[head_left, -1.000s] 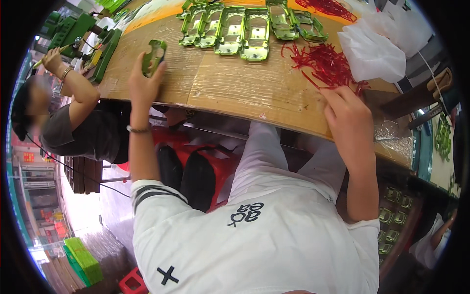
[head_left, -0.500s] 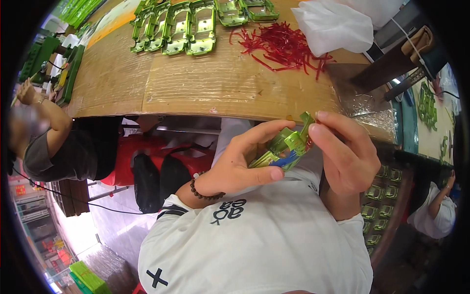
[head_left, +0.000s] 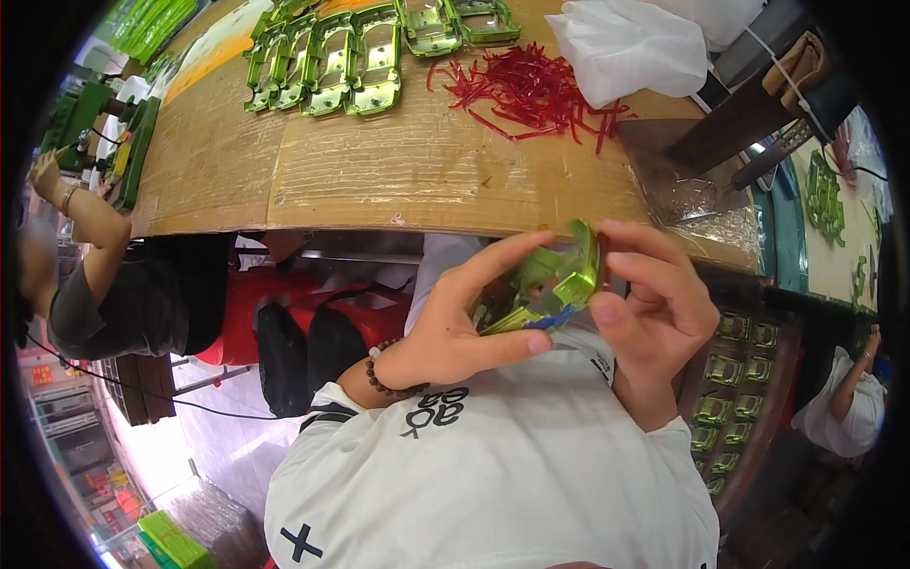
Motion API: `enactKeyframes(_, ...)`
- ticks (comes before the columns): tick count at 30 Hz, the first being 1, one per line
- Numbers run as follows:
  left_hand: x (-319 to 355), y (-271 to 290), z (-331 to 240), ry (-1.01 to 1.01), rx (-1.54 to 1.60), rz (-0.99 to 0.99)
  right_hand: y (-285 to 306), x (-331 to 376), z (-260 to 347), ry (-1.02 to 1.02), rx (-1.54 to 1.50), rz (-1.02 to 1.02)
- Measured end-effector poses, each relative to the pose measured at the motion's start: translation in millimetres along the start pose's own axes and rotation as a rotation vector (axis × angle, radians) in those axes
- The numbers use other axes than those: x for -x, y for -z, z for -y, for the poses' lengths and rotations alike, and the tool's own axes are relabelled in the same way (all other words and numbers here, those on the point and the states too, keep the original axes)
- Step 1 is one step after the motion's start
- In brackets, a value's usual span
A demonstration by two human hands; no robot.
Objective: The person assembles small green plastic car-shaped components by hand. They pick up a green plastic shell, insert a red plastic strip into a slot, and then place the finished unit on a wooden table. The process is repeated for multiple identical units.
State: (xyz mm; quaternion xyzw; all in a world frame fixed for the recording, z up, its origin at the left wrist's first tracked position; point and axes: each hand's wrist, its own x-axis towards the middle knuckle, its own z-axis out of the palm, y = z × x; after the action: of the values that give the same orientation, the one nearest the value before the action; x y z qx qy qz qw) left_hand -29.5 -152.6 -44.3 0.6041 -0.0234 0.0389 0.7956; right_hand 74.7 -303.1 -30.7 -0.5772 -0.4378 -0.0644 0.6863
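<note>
Holding a green frame [head_left: 553, 284] in both hands above the lap, just off the bench [head_left: 398, 171] edge.

The left hand [head_left: 469, 322] pinches the frame between thumb and fingers from below; the right hand [head_left: 654, 303] grips its right end, fingers curled over the top. On the bench lie more green frames [head_left: 332, 57], red strips [head_left: 531, 85] and a white bag [head_left: 626, 43].
</note>
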Motion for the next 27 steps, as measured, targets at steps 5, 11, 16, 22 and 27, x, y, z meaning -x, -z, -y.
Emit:
enactKeyframes(5, -3.1, 13.6, 5.7, 0.575, 0.750, 0.443, 21.4, -18.1, -12.4, 0.239, -0.522, 0.244)
enactKeyframes(11, -4.6, 2.1, 28.5, 0.543, 1.098, 0.755, 24.1, -26.8, -28.0, 0.269, -0.589, 0.485)
enactKeyframes(16, -6.4, -0.1, 35.8, 0.547, 1.141, 0.807, 20.2, -29.7, -27.4, 0.254, -0.615, 0.466)
enactKeyframes(22, -10.1, -4.5, 40.1, 0.509, 1.157, 0.882, 22.9, -26.0, -32.7, 0.204, -0.721, 0.585)
enactKeyframes(27, -8.2, -3.7, 38.0, 0.553, 1.135, 0.820, 27.2, -25.5, -35.0, 0.185, -0.690, 0.560)
